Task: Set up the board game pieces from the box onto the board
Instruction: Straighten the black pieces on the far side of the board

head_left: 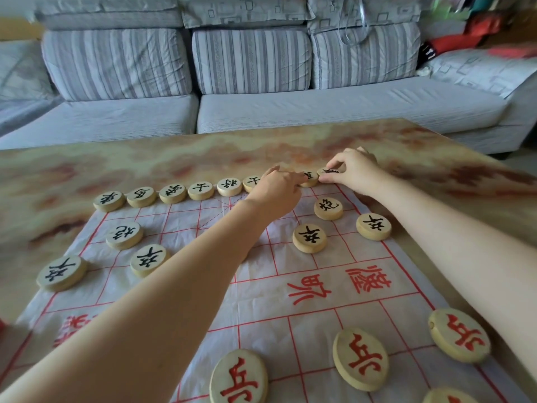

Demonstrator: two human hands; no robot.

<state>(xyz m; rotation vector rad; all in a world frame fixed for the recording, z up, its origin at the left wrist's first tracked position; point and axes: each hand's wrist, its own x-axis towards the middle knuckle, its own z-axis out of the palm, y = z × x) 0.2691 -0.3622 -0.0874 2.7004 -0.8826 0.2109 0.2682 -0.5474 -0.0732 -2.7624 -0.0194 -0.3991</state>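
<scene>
A white sheet board (261, 283) with red grid lines lies on the table. Round wooden pieces with black characters form a row along its far edge (171, 194). My right hand (353, 171) pinches the corner piece (327, 171) at the row's right end. My left hand (279, 186) reaches over the row, its fingertips touching the piece beside it (309, 179). More black-marked pieces (328, 208) stand further in on the far half. Red-marked pieces (360, 359) lie on the near half. No box is in view.
The board sits on a marbled orange-beige table (145, 158). A grey striped sofa (250, 82) stands behind it. Coloured cloth items (479, 27) pile at the upper right.
</scene>
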